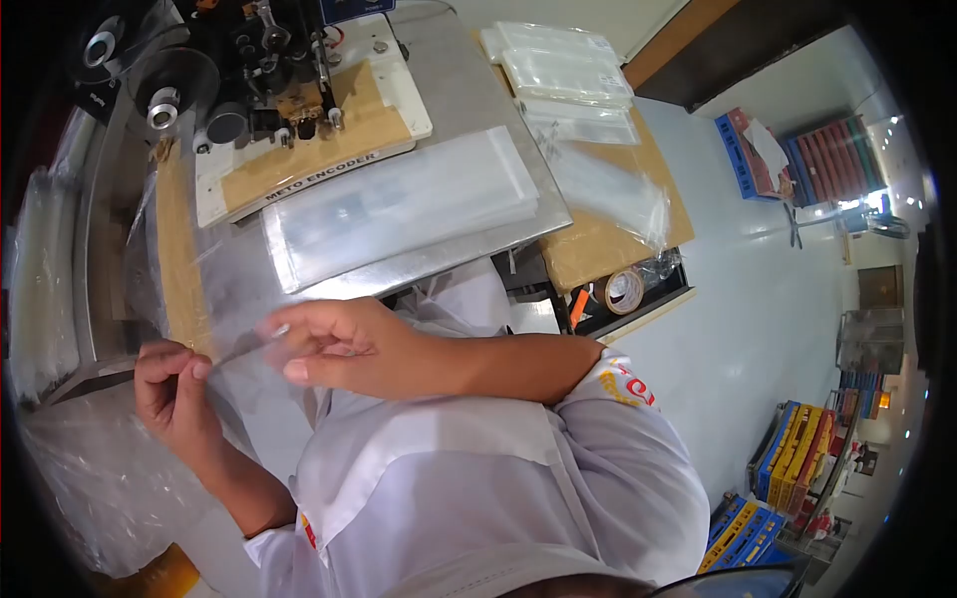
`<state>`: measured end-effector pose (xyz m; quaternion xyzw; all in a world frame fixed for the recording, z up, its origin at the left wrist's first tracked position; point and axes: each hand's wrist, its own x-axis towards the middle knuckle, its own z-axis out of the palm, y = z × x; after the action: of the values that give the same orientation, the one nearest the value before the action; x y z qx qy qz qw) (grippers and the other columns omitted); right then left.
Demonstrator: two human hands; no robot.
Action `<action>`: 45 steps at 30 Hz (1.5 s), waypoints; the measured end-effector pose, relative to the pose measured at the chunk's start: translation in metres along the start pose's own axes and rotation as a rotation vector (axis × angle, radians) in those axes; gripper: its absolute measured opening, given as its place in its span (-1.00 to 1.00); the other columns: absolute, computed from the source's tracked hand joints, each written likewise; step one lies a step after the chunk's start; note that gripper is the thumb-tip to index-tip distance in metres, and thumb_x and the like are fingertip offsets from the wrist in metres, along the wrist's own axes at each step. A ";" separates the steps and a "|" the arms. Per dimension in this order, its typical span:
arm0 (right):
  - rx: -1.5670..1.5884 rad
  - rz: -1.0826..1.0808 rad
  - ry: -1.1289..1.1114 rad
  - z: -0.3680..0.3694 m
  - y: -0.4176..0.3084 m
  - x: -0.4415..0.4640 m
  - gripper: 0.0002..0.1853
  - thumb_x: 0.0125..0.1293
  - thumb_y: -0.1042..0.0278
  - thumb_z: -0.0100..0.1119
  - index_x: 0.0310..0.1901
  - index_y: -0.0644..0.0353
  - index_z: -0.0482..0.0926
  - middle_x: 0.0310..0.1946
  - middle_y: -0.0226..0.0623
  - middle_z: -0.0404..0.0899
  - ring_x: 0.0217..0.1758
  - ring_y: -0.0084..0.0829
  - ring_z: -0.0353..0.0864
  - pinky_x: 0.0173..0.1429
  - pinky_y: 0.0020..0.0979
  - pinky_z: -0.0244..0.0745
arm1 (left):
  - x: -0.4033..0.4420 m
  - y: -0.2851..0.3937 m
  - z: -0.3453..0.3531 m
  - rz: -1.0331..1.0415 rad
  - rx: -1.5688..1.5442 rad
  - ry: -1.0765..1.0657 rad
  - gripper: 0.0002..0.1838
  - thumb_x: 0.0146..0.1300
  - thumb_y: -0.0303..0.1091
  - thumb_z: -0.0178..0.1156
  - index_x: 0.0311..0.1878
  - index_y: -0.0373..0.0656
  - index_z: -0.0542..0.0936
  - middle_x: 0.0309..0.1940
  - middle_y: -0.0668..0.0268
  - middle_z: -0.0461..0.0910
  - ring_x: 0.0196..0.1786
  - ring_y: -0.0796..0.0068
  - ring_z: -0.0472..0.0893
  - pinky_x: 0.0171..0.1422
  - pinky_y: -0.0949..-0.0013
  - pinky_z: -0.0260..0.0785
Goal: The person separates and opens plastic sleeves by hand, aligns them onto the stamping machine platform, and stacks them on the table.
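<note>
My left hand [179,397] is raised at the left with thumb and forefinger pinched together. A thin, blurred strip seems to run from that pinch toward my right hand [349,347]; its kind is not clear. My right hand is smeared by motion in front of my chest, thumb apart from the forefinger. Near its fingertips a small whitish bit shows, too blurred to name. Beyond the hands, a stack of clear plastic bags [399,211] lies on the metal table [469,110], in front of a machine marked METO ENCODER [321,177].
More plastic bags [563,65] rest on a brown board [653,149] to the right. Below it, an open drawer [653,307] holds a tape roll [624,290]. Clear plastic sheeting [110,478] hangs at the lower left. Coloured crates [793,448] stand on the far right.
</note>
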<state>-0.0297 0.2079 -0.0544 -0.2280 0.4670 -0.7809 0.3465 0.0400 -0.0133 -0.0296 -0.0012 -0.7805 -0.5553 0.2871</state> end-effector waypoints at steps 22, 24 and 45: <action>0.121 -0.176 0.117 -0.011 -0.021 0.000 -0.67 0.33 0.52 0.21 0.12 0.25 0.49 0.06 -0.18 0.55 0.07 -0.42 0.57 0.16 -0.41 0.47 | 0.019 0.028 0.050 0.089 -0.109 -0.164 -0.82 -0.03 -0.52 0.46 -0.51 -0.20 0.58 -0.56 0.40 0.48 -0.48 0.61 0.39 -0.40 0.52 0.15; 0.067 -0.237 0.171 -0.005 -0.025 0.000 -0.64 0.30 0.53 0.23 0.13 0.25 0.49 0.05 -0.17 0.55 0.06 -0.40 0.58 0.16 -0.40 0.48 | 0.024 0.024 0.054 0.066 -0.244 -0.048 -0.84 0.00 -0.52 0.44 -0.48 -0.22 0.58 -0.52 0.37 0.49 -0.46 0.60 0.41 -0.37 0.52 0.18; -2.058 -0.642 0.339 -0.127 -0.087 0.029 -0.59 0.00 0.61 0.20 -0.04 0.13 0.64 0.03 -0.25 0.66 0.18 -0.25 0.60 0.25 -0.11 0.48 | 0.061 -0.010 0.088 0.371 0.514 -0.210 -0.76 0.13 -0.38 0.35 -0.10 -0.10 0.70 -0.31 0.33 0.55 -0.26 0.39 0.53 -0.18 0.36 0.34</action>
<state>-0.1635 0.2867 -0.0344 -0.4094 0.8571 -0.0916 -0.2990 -0.0539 0.0401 -0.0295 -0.1280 -0.9069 -0.2753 0.2920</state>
